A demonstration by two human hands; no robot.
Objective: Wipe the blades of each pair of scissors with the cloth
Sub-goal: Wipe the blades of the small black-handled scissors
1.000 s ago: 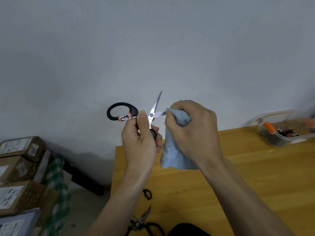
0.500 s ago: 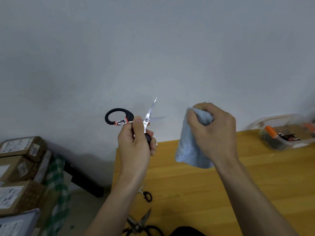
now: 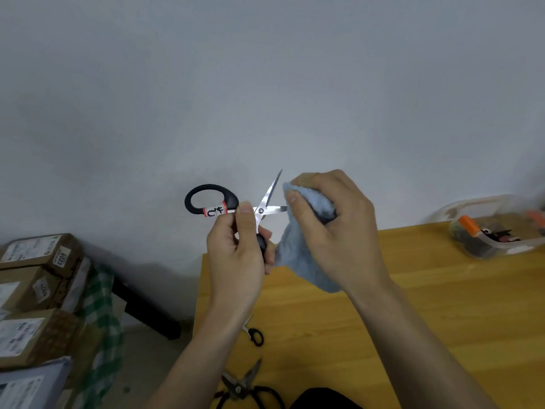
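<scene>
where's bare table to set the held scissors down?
Bare wood on the table between the right forearm and the clear container at the far right edge. Crowded near the left edge: small scissors and dark shears lie there, under the left hand.

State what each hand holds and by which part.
Left hand grips the black-handled scissors by the lower handle, near the pivot. Right hand holds the bunched blue cloth around one blade.

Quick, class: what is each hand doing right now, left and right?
Left hand: grips the black-handled scissors, blades spread open.
Right hand: holds the blue cloth, pinched round the horizontal blade.
</scene>
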